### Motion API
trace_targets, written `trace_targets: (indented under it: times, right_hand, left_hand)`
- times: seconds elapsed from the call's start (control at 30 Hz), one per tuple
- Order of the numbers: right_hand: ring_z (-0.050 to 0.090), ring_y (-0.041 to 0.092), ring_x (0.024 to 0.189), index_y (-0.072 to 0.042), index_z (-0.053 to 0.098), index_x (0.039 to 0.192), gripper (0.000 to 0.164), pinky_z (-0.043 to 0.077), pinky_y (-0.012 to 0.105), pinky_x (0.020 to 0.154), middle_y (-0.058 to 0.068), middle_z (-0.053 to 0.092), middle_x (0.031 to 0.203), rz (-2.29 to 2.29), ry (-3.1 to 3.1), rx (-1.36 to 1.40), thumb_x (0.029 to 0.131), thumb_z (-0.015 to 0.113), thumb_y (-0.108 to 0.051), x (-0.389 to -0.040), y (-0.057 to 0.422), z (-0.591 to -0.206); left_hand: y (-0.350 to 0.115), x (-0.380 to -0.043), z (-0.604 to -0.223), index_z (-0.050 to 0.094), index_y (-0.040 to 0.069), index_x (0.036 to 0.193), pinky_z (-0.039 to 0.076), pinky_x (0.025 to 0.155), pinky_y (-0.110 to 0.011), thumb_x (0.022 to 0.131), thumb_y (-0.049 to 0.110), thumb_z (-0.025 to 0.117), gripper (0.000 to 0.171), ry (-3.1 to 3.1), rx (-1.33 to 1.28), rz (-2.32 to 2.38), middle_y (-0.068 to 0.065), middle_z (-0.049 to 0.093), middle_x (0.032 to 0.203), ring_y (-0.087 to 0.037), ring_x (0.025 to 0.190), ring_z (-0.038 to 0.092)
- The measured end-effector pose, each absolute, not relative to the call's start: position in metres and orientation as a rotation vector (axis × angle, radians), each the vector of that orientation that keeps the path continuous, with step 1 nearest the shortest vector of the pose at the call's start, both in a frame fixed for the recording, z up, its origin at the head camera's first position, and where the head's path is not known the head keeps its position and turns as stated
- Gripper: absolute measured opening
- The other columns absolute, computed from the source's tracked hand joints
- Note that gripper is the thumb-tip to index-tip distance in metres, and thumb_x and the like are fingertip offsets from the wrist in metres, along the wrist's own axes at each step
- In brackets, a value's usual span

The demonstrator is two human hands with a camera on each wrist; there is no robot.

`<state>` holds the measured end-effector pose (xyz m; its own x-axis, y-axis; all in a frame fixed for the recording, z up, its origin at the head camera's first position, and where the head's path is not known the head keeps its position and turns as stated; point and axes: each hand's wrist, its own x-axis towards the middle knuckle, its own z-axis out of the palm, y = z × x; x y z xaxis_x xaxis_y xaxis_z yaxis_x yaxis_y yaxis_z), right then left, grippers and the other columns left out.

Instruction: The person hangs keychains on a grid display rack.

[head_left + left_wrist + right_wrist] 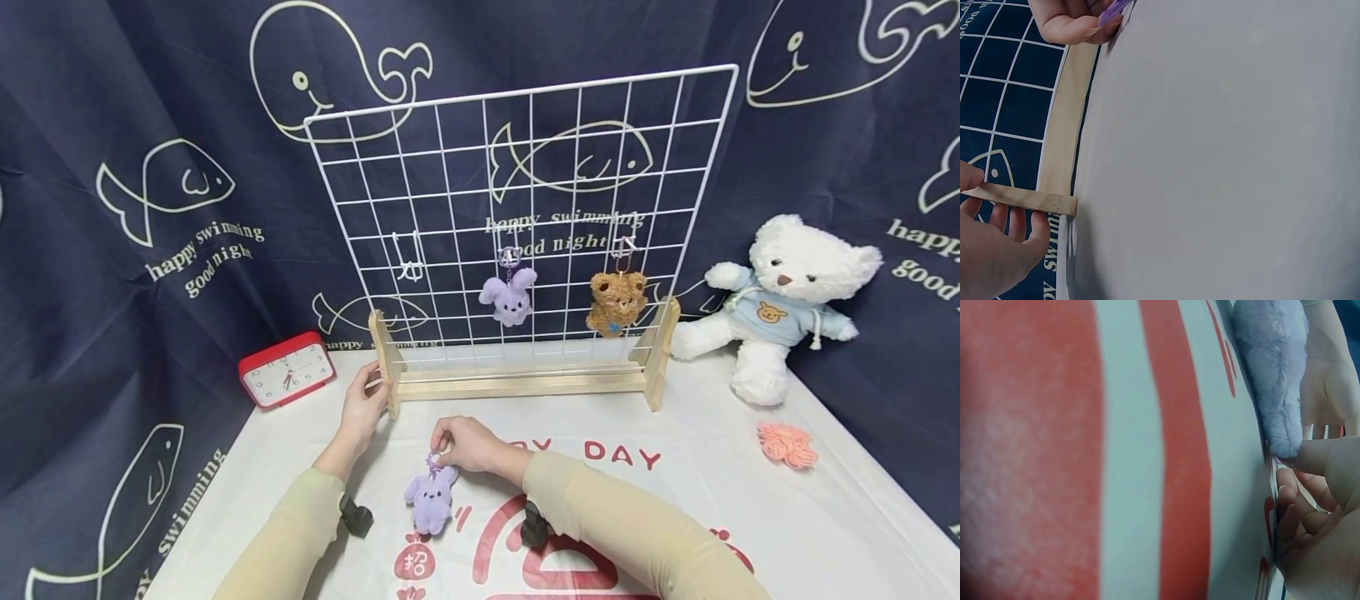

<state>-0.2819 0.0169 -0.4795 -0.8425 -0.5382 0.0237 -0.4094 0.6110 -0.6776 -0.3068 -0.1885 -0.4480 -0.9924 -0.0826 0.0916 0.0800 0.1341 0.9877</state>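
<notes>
In the head view my right hand [468, 444] pinches the ring at the top of a purple plush bunny keychain [431, 504], whose body hangs down over the white tabletop. Up close in the right wrist view, the bunny's fluffy body [1272, 369] is beside the right hand's thumb and curled fingers. My left hand [366, 406] grips the left wooden leg [384, 350] of the grid rack. The left wrist view has its thumb on one side of that leg [1029, 198] and the fingers on the other.
On the white wire grid [555, 200] hang another purple bunny keychain [510, 298] and a brown bear keychain [617, 304]. A white hook [409, 257] sits at the grid's left. A red clock [288, 369] stands left; a white teddy bear [780, 292] and a coral-pink item [787, 445] are right.
</notes>
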Motion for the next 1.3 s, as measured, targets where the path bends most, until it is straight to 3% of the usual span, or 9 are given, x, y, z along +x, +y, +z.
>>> trace_targets:
  times: [0.4, 0.83, 1.3]
  right_hand:
    - [0.055, 0.002, 0.065, -0.01, 0.067, 0.083, 0.022, 0.047, 0.021, 0.071, -0.007, 0.063, 0.07, -1.193, 2.577, -0.773, 0.078, 0.084, 0.003, -0.2815, 0.018, -0.4846]
    - [0.05, 0.002, 0.064, -0.01, 0.079, 0.101, 0.025, 0.044, 0.02, 0.067, -0.007, 0.063, 0.071, -1.099, 2.544, -0.827, 0.08, 0.079, 0.003, -0.2814, 0.0191, -0.4786]
    - [0.047, 0.004, 0.062, -0.012, 0.074, 0.092, 0.017, 0.04, 0.022, 0.066, -0.01, 0.056, 0.067, -1.063, 2.524, -0.831, 0.08, 0.083, -0.003, -0.284, 0.0176, -0.4786]
  left_hand:
    - [-0.1886, -0.3059, -0.4481, 0.042, -0.006, 0.148, 0.048, 0.106, -0.05, 0.101, -0.003, 0.054, 0.049, -2.27, 0.005, -1.99, -0.032, 0.047, 0.139, -0.045, 0.13, 0.048]
    - [-0.1888, -0.3065, -0.4492, 0.042, -0.006, 0.148, 0.048, 0.106, -0.05, 0.101, -0.003, 0.054, 0.048, -2.263, -0.003, -1.995, -0.032, 0.047, 0.138, -0.044, 0.13, 0.049]
    - [-0.1886, -0.3065, -0.4493, 0.043, -0.006, 0.148, 0.05, 0.104, -0.048, 0.101, -0.003, 0.054, 0.048, -2.269, -0.003, -1.98, -0.031, 0.048, 0.138, -0.043, 0.128, 0.049]
